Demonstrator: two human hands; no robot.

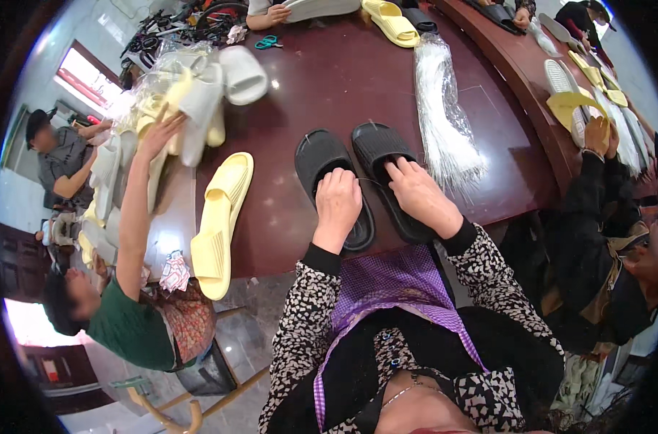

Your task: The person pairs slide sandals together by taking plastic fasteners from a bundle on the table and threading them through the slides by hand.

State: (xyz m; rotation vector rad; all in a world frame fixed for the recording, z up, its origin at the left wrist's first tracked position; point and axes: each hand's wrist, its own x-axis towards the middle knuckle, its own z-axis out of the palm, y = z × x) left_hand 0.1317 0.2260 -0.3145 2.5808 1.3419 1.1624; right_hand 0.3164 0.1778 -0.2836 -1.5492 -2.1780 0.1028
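At the worktop's [311, 87] six-o'clock edge, the left hand [339, 199] and right hand [423, 197] work apart, fingers inside black slippers [320, 153], grip hidden. Light, rubbery, I'd guess; hold the strap [378, 139]. Yellow slippers [211, 257] lie toward nine.

White light glares through a window [90, 78] at 10 o'clock and a bright opening [36, 323] at 8 o'clock in a well-lit room. Reflections gleam on the dark red tabletop [513, 189] at 3 and 9 o'clock. A pale grey slipper [243, 78] at 11 o'clock looks slightly blurred; black slippers [321, 155] near the centre appear crisp. Fisheye distortion bends table edges toward a black rim, fringed blue at 10 o'clock.
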